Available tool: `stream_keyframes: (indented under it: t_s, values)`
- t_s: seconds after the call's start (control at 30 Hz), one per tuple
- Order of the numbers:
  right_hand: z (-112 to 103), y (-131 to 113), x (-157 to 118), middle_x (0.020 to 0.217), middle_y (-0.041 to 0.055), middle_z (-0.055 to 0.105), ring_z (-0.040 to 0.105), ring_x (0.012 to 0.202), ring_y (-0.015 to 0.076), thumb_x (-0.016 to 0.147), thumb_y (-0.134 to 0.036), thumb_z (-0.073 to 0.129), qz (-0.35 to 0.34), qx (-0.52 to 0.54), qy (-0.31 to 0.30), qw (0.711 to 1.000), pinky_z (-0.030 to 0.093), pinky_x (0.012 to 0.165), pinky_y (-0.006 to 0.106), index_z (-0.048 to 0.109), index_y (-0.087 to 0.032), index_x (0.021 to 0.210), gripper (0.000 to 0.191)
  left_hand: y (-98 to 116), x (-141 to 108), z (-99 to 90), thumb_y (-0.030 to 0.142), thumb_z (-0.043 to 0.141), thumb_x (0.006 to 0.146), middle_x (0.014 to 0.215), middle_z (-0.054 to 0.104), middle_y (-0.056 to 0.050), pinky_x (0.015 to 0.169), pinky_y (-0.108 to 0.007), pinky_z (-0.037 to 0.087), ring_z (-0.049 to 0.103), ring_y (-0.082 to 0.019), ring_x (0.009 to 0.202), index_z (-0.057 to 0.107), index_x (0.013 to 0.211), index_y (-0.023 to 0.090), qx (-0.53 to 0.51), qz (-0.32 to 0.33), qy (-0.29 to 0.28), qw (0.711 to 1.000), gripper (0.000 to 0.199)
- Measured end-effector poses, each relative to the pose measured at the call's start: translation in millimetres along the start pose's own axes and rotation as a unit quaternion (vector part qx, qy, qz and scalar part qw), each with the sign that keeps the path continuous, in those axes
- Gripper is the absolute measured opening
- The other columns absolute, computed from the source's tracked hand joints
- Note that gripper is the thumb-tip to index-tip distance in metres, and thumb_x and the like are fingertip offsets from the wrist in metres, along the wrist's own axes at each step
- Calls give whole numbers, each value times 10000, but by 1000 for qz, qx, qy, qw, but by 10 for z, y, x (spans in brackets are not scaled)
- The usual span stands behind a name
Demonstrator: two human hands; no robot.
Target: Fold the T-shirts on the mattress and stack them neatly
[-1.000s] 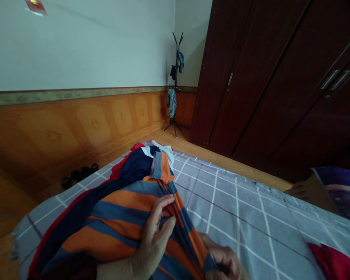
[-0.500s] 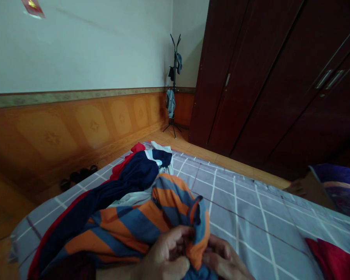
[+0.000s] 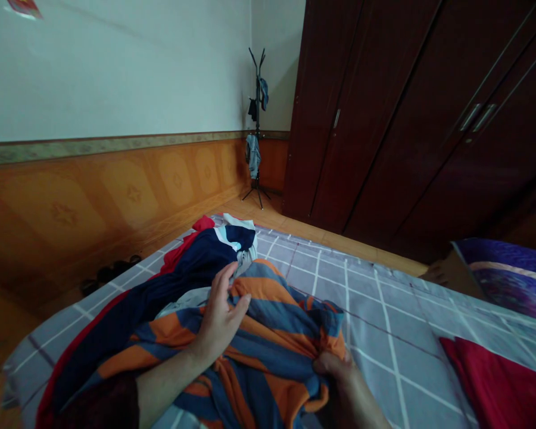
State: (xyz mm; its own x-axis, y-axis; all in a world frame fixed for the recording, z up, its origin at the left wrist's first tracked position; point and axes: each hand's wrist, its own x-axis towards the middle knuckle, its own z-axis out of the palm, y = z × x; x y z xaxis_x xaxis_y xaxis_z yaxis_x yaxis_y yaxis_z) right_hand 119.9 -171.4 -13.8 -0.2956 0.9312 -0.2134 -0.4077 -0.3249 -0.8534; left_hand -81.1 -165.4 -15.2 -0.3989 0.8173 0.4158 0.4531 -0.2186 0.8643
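Striped orange-and-blue shirt [image 3: 268,339] is lying all bunched up on a grey checked bedsheet [image 3: 397,363], right up against a navy top [image 3: 192,262]. Left hand [image 3: 218,316] is spread wide open, resting lightly on the stripes, while right hand [image 3: 335,372] pinches a fold at the shirt's edge, thumb on top.

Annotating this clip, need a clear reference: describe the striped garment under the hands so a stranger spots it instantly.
In front of the dark wooden wardrobe lies a grey checked bedsheet. On it, find the orange-and-blue striped garment under the left hand and right hand: unlike the navy garment beside it, it has broad stripes.
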Motion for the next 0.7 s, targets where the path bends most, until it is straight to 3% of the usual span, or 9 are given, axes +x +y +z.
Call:
stream_keyframes:
  t_s: [0.07, 0.13, 0.2, 0.3, 0.37, 0.43, 0.53, 0.6, 0.7]
  values:
    - [-26, -45, 21, 676, 41, 694, 657, 616, 225, 539, -178, 581, 45, 65, 13, 997, 550, 641, 349, 684, -176, 892, 368, -51, 95, -6, 292, 655, 709, 1151, 597, -105, 840, -366, 465, 577, -243, 1009, 530, 1201, 174, 8, -71, -55, 996, 522]
    - [-101, -102, 58, 714, 57, 707, 664, 639, 236, 547, -182, 605, 75, 95, 20, 993, 551, 646, 360, 690, -165, 850, 315, -27, 123, -22, 310, 642, 707, 881, 650, -49, 728, -319, 480, 608, -204, 803, 611, 995, 156, 3, -108, -126, 986, 327]
    - [-200, -156, 112, 710, 66, 708, 664, 629, 237, 567, -204, 633, 81, 89, 42, 992, 551, 632, 359, 681, -158, 752, 197, 60, 112, -58, 313, 601, 735, 713, 605, -4, 672, -285, 467, 589, -179, 711, 584, 796, 168, -12, -102, -130, 986, 158]
    - [-323, -213, 195, 702, 48, 708, 664, 630, 229, 540, -201, 677, 54, 87, 100, 990, 552, 623, 336, 669, -162, 718, 183, 190, 81, -127, 274, 591, 736, 902, 621, -44, 813, -305, 454, 586, -216, 931, 482, 703, 190, -47, -30, -36, 998, 142]
    - [-368, -232, 233, 732, 22, 713, 666, 652, 217, 528, -192, 696, 38, 97, 122, 987, 551, 624, 318, 668, -177, 765, 239, 211, 69, -158, 251, 593, 739, 1171, 572, -83, 921, -330, 412, 519, -247, 1121, 438, 694, 196, -83, -2, -28, 996, 171]
    - [-390, -239, 256, 742, -3, 711, 663, 648, 197, 539, -192, 708, 25, 99, 136, 985, 545, 606, 290, 657, -197, 795, 261, 182, 60, -165, 262, 589, 753, 1253, 537, -89, 909, -331, 420, 507, -252, 1147, 429, 707, 197, -121, -35, -85, 988, 178]
    - [-401, -238, 272, 697, -17, 698, 653, 614, 166, 554, -191, 716, 2, 92, 153, 984, 529, 571, 242, 636, -200, 768, 228, 117, 28, -134, 299, 584, 748, 1095, 612, -82, 823, -319, 448, 569, -239, 1013, 460, 676, 189, -164, -93, -233, 954, 180]
    - [-393, -236, 276, 690, -14, 697, 654, 611, 160, 561, -188, 721, -7, 92, 151, 984, 529, 570, 233, 636, -195, 775, 230, 105, -11, -103, 316, 570, 762, 1042, 625, -88, 821, -323, 439, 573, -231, 971, 475, 623, 180, -180, -92, -312, 928, 216]
    - [-365, -240, 271, 730, 3, 712, 665, 620, 176, 571, -200, 742, -9, 92, 149, 984, 541, 571, 255, 653, -190, 849, 292, 156, -89, -68, 314, 637, 738, 1076, 602, -76, 747, -290, 445, 568, -189, 878, 589, 835, 187, -145, -87, -359, 918, 167]
